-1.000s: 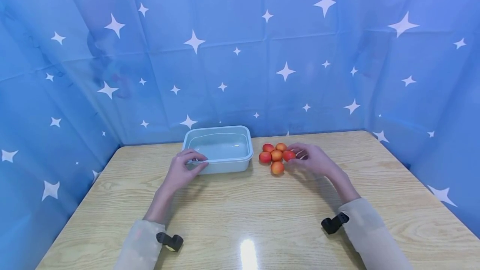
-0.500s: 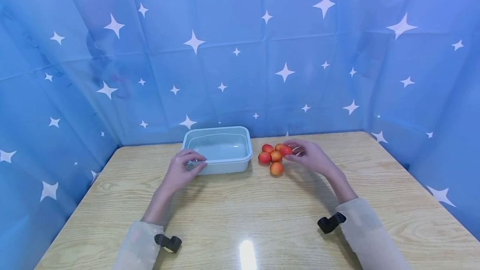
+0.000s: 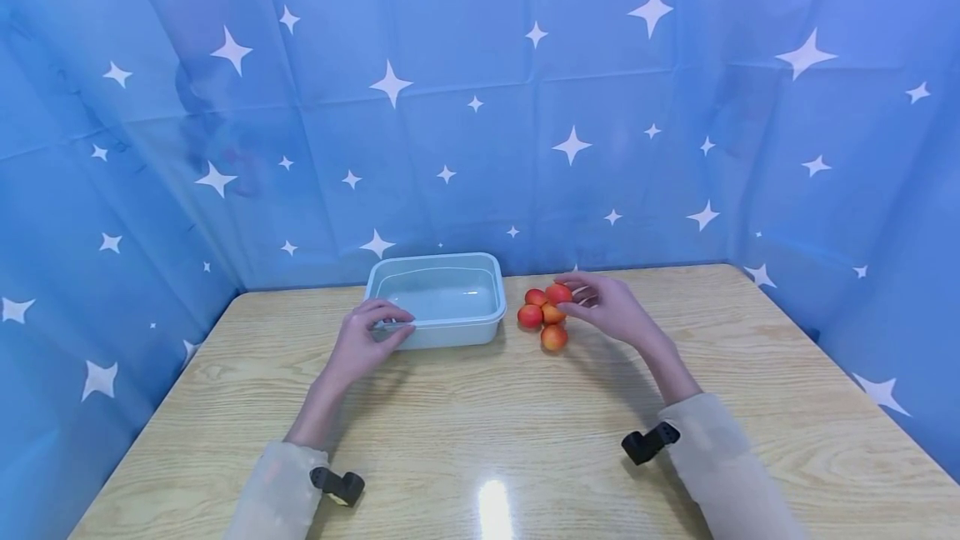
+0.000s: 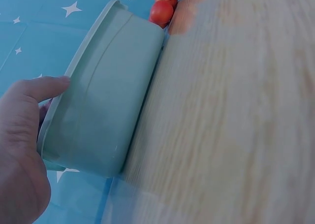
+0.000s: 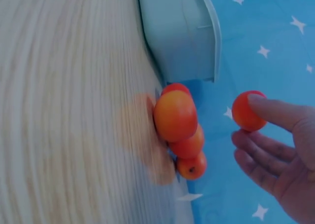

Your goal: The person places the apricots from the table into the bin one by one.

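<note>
A light blue rectangular plastic tub stands at the back of the wooden table. My left hand holds its near-left rim, with the thumb on the outer side and the fingers mostly hidden behind the wall. Right of the tub, my right hand pinches a small round red fruit between thumb and fingertips. In the right wrist view that held fruit is off the table, apart from the others. Below it, several red and orange fruits sit clustered on the table; one orange fruit shows large.
The pale wooden table reaches forward to a blue curtain with white stars, which also runs along both sides. The tub's inside shows only its bare bottom. A black camera is strapped to each sleeve.
My right hand has lifted the red fruit from the right side of the cluster and moved it up and left over the others. The left hand and the tub stay in place.
</note>
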A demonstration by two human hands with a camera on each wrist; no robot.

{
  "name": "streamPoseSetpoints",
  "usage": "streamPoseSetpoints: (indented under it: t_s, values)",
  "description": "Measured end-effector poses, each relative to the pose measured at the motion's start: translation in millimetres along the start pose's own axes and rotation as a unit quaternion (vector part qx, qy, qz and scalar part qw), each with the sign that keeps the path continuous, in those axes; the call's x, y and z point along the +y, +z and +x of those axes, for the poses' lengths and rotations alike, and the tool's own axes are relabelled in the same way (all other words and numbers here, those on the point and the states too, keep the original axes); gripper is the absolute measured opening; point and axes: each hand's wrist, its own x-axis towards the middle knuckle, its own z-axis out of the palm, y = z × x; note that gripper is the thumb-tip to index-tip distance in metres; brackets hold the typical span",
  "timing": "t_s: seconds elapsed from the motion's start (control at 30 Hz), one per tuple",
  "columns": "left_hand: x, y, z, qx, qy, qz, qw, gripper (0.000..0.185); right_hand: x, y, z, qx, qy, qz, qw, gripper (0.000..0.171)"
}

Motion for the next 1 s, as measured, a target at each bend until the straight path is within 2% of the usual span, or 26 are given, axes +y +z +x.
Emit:
streamPoseSetpoints:
  t_s: [0.53, 1.0]
  values:
    - [0.3, -0.6, -0.4, -0.002, -0.024, -0.011, 0.9997, 0.015, -21.7, 16.0, 12.2, 0.012, 0.003, 0.035, 0.999, 0.043]
    - [-1.5, 0.9, -0.8, 0.002, -0.019, -0.011, 0.9998, 0.015, -38.7, 29.9, 22.6, 0.008, -0.016, 0.055, 0.998, 0.046]
